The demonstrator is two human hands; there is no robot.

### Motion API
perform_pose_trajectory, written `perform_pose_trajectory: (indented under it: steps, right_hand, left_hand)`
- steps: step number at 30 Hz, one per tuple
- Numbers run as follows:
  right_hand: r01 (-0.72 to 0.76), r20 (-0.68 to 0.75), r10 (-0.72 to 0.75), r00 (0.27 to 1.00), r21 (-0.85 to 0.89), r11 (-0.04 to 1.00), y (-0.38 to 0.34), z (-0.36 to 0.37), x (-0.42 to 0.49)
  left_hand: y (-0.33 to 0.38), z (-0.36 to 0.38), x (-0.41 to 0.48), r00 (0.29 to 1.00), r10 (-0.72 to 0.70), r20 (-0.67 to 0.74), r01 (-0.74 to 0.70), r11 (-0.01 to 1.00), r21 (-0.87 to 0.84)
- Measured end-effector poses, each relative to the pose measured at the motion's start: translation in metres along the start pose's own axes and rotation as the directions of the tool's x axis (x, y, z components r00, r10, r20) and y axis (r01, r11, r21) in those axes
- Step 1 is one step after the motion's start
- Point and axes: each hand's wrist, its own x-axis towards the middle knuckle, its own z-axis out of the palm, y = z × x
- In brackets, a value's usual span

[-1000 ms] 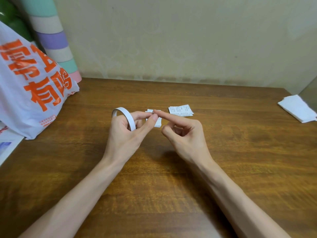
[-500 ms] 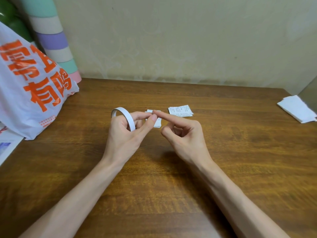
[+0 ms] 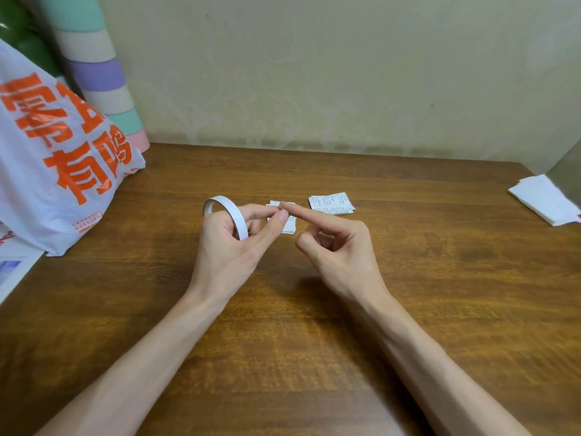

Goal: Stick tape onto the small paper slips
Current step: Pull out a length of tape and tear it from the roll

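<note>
The left hand (image 3: 231, 250) held a thin white tape roll (image 3: 235, 217) upright above the wooden surface (image 3: 314, 341). The ring ran across the palm side of the fingers, and the grip was closed on it, with thumb and forefinger pinched together at its right edge. Whether a loose end of tape sat in that pinch could not be told.

The right hand (image 3: 341, 247) had its forefinger straight, the tip meeting the left thumb and forefinger tips. Its other 3 fingers and thumb were curled in, holding nothing.

1 printed paper slip (image 3: 288, 227) lay flat on the surface, partly hidden by the meeting fingertips. A small pile of slips (image 3: 330, 202) lay just to its right, apart from it.

A white plastic bag (image 3: 56, 152) with orange lettering stood at the left edge, a pastel-striped roll (image 3: 103, 73) behind it against the wall. Folded white paper (image 3: 545, 199) lay at the far right.
</note>
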Motion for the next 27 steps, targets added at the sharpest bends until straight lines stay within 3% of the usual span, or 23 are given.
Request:
perform_pose_trajectory:
  steps: [27]
  right_hand:
    - [-0.01, 0.001, 0.01, 1.0, -0.003, 1.0, -0.0028, 0.0006, -0.0006]
  left_hand:
    - [-0.0008, 0.0003, -0.0009, 1.0, 0.007, -0.013, -0.007, 1.0, 0.012]
